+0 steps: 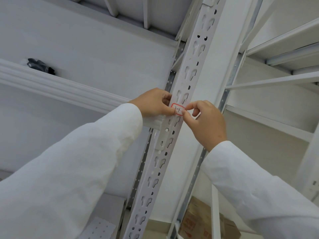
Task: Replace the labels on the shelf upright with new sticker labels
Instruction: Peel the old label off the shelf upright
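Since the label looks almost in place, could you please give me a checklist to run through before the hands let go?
1. Label on the shelf upright: ok.
2. Left hand holds its left edge: ok.
3. Right hand pinches its right edge: ok.
4. Writing is legible: ok.
5. Label lies flat over the slots: cannot tell.
6. Old label removed underneath: cannot tell.

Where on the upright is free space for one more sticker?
The upright is bare above the red-bordered label and below the beam bracket. At the label it is crowded: left hand and right hand both pinch it.
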The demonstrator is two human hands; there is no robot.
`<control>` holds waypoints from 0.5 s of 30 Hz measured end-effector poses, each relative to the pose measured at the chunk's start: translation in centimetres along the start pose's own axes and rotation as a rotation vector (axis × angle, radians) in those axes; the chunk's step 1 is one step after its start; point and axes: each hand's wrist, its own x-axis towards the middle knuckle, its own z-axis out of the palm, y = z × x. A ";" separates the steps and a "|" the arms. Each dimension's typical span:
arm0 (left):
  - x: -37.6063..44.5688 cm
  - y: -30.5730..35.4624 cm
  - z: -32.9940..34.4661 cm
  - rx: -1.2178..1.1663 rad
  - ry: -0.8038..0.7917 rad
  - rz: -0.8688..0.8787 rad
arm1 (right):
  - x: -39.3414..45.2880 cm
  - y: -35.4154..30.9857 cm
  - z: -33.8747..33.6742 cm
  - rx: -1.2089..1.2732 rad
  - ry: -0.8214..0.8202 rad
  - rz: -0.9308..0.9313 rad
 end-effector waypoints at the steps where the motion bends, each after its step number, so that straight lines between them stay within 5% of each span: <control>1: 0.0 0.0 0.0 -0.002 0.001 -0.002 | -0.1 0.0 0.0 -0.003 -0.014 0.005; 15: 0.3 0.1 0.2 0.004 0.029 -0.045 | 0.2 -0.4 0.6 0.105 -0.013 0.158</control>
